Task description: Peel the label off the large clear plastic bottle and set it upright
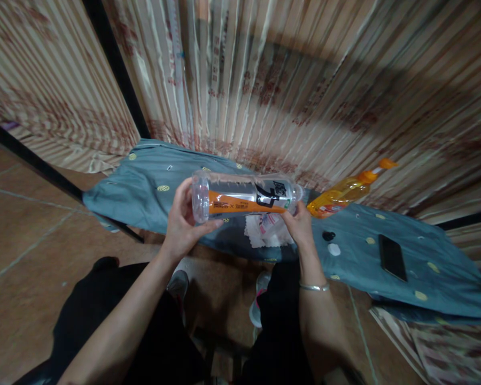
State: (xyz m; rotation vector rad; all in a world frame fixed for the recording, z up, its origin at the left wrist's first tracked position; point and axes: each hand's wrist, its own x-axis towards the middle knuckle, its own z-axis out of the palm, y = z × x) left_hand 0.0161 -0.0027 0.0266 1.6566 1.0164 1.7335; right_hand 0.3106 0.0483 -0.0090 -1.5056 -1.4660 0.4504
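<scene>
Between my two hands a clear plastic drink bottle (244, 195) lies sideways in the air, its label orange and silver with black characters. My left hand (184, 222) grips the base end, thumb below and fingers behind. At the neck end, my right hand (300, 224) has its fingers closed round the bottle; some fingertips are hidden behind it. Beneath the bottle, a white wrapper or tissue with pink print (268, 231) lies on the cloth. Right of my right hand stands a dish-soap bottle (340, 195) of yellow-orange liquid with an orange cap.
A blue-green cloth with yellow motifs (152, 176) covers the narrow table. On its right part are a small black object (328, 235), a white piece (334, 249) and a dark phone (393, 258). Striped curtains (232, 80) hang behind. Black frame bars (116, 69) stand at the left.
</scene>
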